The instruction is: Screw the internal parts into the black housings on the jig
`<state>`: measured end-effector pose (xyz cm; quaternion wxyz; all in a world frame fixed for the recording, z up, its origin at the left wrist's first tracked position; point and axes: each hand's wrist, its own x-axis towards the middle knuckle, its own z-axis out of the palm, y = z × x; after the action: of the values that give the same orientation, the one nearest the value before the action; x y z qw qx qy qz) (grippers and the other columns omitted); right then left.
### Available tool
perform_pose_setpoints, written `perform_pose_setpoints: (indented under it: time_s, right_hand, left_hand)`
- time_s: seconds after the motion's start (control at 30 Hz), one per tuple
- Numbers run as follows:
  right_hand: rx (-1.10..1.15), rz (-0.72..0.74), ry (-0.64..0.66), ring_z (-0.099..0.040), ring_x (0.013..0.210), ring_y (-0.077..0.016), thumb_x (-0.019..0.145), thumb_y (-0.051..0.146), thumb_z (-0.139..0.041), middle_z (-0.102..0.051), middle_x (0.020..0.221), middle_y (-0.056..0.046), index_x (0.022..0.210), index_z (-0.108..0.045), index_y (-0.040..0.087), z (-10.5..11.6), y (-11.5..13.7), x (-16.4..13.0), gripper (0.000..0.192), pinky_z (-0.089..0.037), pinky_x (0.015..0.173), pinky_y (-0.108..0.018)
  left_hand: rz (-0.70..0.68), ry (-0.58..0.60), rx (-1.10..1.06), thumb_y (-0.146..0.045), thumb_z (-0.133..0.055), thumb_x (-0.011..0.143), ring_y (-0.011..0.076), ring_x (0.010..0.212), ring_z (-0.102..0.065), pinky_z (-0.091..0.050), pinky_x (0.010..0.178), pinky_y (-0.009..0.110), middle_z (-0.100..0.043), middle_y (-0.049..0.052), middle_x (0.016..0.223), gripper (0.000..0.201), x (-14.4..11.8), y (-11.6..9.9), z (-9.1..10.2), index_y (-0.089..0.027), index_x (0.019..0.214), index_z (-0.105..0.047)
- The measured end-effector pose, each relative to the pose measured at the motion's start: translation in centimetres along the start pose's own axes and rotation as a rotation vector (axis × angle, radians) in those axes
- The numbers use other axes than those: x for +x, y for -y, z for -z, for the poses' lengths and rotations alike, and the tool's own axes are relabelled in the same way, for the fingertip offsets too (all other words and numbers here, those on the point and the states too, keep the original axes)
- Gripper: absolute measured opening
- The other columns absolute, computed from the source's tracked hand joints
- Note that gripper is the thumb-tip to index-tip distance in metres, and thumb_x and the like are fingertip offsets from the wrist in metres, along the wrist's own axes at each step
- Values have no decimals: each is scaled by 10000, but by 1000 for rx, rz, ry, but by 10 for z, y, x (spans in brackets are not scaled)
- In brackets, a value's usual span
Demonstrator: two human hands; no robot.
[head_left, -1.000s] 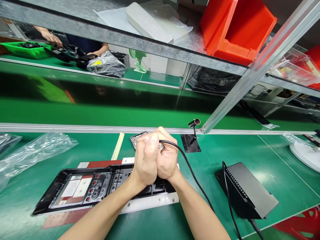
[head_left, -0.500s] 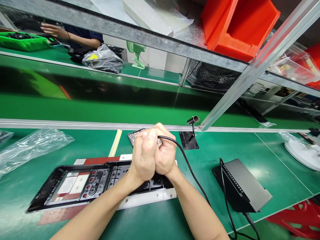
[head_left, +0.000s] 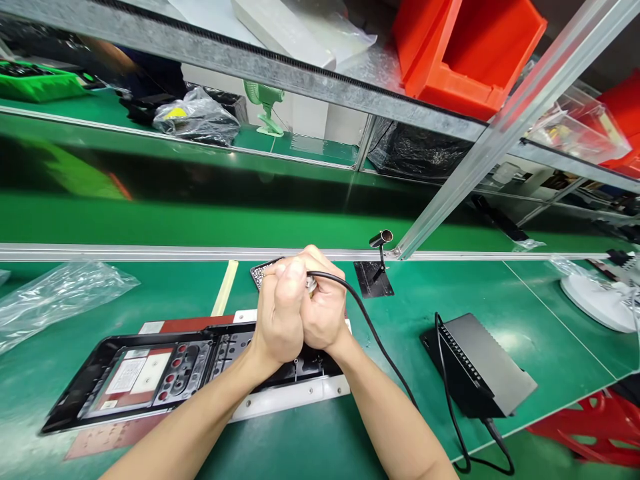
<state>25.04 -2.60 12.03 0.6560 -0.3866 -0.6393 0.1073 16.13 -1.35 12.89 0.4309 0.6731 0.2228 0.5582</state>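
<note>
Both my hands are clasped together around a corded hand tool, of which only the metal top end [head_left: 311,285] and its black cable [head_left: 373,331] show. My left hand [head_left: 281,313] wraps the front, my right hand [head_left: 325,308] the back. They hover over the right end of a long black plastic panel [head_left: 150,373] that lies on a white and red fixture [head_left: 290,399]. The tool's tip is hidden by my fingers. A small tray of screws [head_left: 261,272] sits just behind my hands.
A grey power box [head_left: 480,370] with cables stands at the right. A small black stand with a metal tube [head_left: 380,248] is behind it. Clear plastic bags [head_left: 60,297] lie left. A conveyor belt [head_left: 200,223] runs behind, red bins [head_left: 465,53] above. Another person's arm [head_left: 107,57] shows far left.
My clasped hands stay on the tool over the panel; the view has drifted slightly right. The other person's hand at the far left has drawn back.
</note>
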Motion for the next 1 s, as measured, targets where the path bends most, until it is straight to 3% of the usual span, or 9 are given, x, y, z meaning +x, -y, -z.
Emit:
perform_pose_setpoints:
  time_s: [0.4,1.0]
  right_hand:
    - [20,-3,0,-642,816,-166,1076,350,-638,-738,845,-14,879,-813,249,1,3,1,282,-509,735,-307]
    - [10,-55,16,-650,836,-177,1077,388,-603,-693,865,-38,896,-792,230,2,3,-3,306,-527,747,-317]
  left_hand:
    - [28,7,38,-618,-354,1155,222,771,-627,-508,729,386,-647,35,770,621,-2,4,1,-211,816,-679]
    - [-21,31,-48,-576,-386,1166,223,850,-680,-571,849,373,-720,44,844,610,0,-1,-1,-213,833,-745]
